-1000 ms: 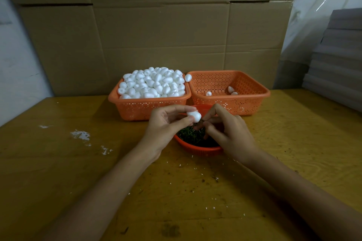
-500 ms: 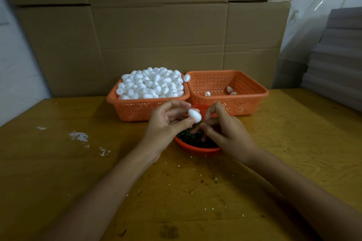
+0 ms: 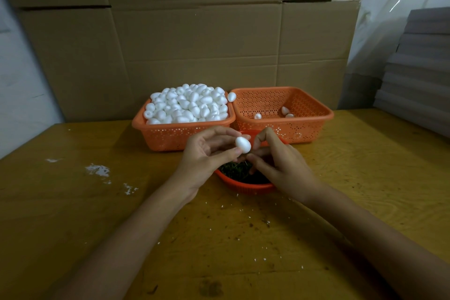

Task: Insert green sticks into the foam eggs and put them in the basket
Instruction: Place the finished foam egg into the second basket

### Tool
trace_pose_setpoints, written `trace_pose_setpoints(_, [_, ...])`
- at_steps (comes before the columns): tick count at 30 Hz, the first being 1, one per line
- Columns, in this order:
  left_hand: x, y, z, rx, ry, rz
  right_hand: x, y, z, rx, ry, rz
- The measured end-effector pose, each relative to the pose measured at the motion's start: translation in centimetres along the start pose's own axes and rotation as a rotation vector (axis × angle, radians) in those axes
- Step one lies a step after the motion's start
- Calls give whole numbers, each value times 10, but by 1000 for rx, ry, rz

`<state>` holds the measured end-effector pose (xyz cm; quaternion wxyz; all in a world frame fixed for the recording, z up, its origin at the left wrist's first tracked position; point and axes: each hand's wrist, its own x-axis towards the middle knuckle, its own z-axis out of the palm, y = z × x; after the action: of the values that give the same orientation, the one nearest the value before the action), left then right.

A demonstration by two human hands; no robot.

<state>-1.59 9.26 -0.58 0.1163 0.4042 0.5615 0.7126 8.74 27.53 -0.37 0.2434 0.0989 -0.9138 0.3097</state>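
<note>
As left hand [image 3: 207,153] pinches foam egg [image 3: 243,145], axis slants down-right.

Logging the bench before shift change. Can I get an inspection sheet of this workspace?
Surface: wooden table, stained, dark specks near the front.
Job's things: left basket heaped with foam eggs; right basket holds three eggs; bowl of green sticks under the hands.
Clutter: white flakes on the table's left; crumbs near the bowl.
Hands: left hand pinches one egg; right hand curled beside it, contents hidden.
Cables: nothing seen.
Surroundings: cardboard behind; grey stack at right.
</note>
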Motion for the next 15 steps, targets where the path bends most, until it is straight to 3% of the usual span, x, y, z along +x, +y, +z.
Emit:
trace_pose_setpoints(8, [-2, 4, 0, 17, -49, 6, 0, -3, 0, 1, 18, -10])
trace_pose_setpoints(15, [-2, 5, 5, 21, 14, -6, 0, 3, 1, -25, 4, -25])
